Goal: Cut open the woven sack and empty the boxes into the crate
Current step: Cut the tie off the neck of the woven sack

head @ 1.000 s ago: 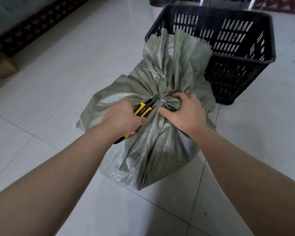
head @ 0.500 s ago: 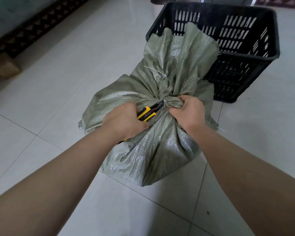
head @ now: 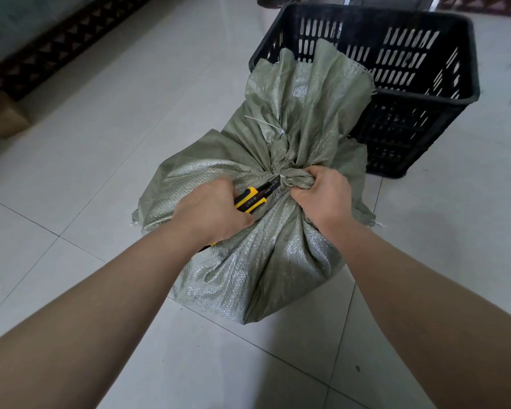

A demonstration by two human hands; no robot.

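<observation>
A green woven sack (head: 266, 261) stands full on the tiled floor, its neck bunched and tied with a white zip tie (head: 273, 129). My left hand (head: 210, 212) grips a yellow and black cutter (head: 252, 199) whose tip touches the tied neck. My right hand (head: 322, 193) grips the bunched neck of the sack from the right. The loose top of the sack leans against a black slatted plastic crate (head: 410, 93) just behind it. The boxes inside the sack are hidden.
A cardboard box (head: 5, 118) sits at the far left by a dark carved furniture base (head: 56, 45). Pale floor tiles (head: 115, 107) spread to the left and front of the sack. Metal legs (head: 434, 2) show behind the crate.
My right hand slid lower and tightened on the sack's neck. The cutter tip in my left hand moved in against the tied neck. The view shifted slightly nearer.
</observation>
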